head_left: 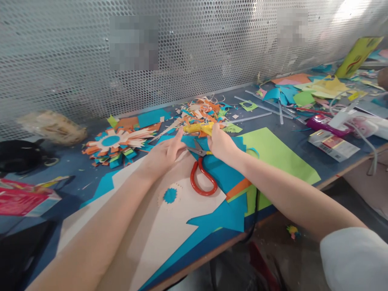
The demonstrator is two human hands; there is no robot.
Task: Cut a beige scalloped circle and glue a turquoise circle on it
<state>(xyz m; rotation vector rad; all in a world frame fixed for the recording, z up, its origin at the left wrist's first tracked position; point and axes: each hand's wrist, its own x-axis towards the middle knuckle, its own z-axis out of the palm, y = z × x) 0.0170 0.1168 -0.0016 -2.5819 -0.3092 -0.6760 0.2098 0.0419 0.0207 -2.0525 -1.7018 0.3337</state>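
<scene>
My right hand (222,143) is closed around one end of a shiny yellow tool-like thing (198,128); its exact kind is hard to make out. The other end reaches toward my left hand (168,153), whose fingers are stretched out beside it. Whether a left fingertip presses on it is unclear. Just below lies a pair of scissors (203,190) with a red handle, blades apart, partly under my right hand. They rest on blue paper (224,169) and a large pale sheet (145,226). A small blue scalloped paper circle (170,195) lies on that sheet.
A layered paper flower (110,141) lies left of a heap of orange and white paper strips (204,107). Green paper (279,153), a purple glue gun (325,123) and clear glue sticks (281,111) are to the right. A perforated metal panel (194,48) stands behind.
</scene>
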